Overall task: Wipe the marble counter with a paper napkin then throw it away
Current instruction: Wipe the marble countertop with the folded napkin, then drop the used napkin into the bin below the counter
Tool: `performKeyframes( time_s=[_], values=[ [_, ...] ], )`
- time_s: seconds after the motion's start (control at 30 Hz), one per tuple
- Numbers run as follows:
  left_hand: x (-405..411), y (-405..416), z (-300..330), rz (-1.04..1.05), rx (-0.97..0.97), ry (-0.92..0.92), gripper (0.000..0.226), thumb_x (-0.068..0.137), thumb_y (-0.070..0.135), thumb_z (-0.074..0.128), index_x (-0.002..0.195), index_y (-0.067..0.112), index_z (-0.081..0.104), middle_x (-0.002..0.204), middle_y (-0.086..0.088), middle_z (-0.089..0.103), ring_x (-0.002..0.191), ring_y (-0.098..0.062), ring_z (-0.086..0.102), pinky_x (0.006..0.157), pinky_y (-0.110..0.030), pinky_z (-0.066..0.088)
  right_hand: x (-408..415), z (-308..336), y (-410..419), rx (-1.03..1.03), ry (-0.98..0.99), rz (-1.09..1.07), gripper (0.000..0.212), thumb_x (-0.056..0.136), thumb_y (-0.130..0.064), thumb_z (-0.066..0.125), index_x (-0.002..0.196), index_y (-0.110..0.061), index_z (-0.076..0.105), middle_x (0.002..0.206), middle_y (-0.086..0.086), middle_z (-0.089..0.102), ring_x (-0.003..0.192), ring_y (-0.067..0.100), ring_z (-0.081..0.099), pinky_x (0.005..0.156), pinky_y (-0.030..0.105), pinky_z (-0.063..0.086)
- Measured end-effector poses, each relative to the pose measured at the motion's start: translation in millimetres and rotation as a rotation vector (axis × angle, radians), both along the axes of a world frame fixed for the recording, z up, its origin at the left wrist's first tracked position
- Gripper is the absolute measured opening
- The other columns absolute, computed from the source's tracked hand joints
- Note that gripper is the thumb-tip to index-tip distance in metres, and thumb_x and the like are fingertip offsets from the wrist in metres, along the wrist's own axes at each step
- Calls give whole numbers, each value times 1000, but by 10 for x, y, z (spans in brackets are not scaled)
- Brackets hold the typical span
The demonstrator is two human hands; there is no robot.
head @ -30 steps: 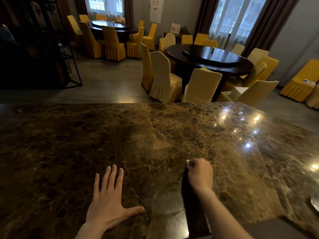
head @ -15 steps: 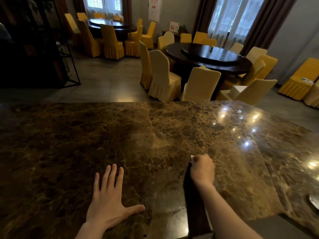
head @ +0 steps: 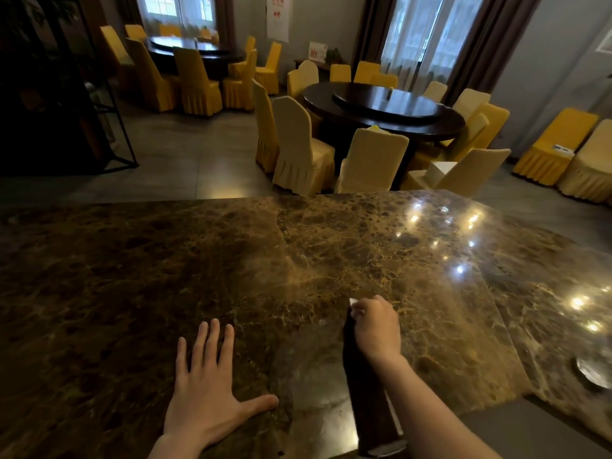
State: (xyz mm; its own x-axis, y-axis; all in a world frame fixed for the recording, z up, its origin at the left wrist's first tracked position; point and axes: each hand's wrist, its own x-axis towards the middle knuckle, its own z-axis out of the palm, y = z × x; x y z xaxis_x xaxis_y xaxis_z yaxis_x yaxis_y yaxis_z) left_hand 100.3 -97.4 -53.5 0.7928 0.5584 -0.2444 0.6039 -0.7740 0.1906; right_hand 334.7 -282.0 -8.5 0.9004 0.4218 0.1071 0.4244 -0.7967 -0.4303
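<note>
While L hand (head: 208, 389) lies flat, fingers spread, on marble counter (head: 132, 276), R hand (head: 376, 327) fingers clamp napkin (head: 353, 303).

1 head-worn wide-angle view, looking forward and down from just above the marble counter (head: 165, 276), near edge at the frame's bottom, hands close below the lens, dining room with round table (head: 381, 111) beyond, farther off
</note>
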Motion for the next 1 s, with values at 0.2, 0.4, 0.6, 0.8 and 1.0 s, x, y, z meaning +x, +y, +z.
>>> performKeyframes(
  time_s=[0.2,0.4,0.6,0.8,1.0],
  values=[
    [6,9,-38,-4,13,1,156,43,119,9,157,20,-29,166,-6,-38,150,-25,-42,127,-61,-18,-769,-98,310,86,38,334,23,95,-8,61,111,-17,76,102,0,63,98,16,53,81,31,48],
    [0,5,-33,-8,35,-29,157,43,119,7,159,18,-25,170,-8,-32,153,-26,-37,128,-61,-16,-1040,-146,48,95,59,449,18,95,-22,64,106,-29,76,94,-11,65,94,11,53,75,31,49],
    [-21,6,-64,-14,44,-99,156,47,118,12,163,19,-16,173,-9,-23,156,-26,-32,129,-61,-14,-1129,-12,-351,133,114,339,22,88,-14,73,105,-27,78,97,-11,73,92,6,65,80,25,56],
    [-33,-46,-33,-7,86,-104,155,46,117,5,166,19,-5,175,-10,-11,160,-28,-18,130,-60,-9,-1361,39,-940,366,338,191,29,84,-10,81,97,-35,80,87,-20,77,84,-4,71,73,12,56],
    [-144,-140,11,-21,89,-120,144,57,112,11,166,18,-1,176,-9,-6,161,-25,-11,133,-56,-2,-1771,-394,-1412,159,415,239,29,82,-14,83,84,-41,74,81,-18,74,80,-3,69,69,16,58]
  ],
)
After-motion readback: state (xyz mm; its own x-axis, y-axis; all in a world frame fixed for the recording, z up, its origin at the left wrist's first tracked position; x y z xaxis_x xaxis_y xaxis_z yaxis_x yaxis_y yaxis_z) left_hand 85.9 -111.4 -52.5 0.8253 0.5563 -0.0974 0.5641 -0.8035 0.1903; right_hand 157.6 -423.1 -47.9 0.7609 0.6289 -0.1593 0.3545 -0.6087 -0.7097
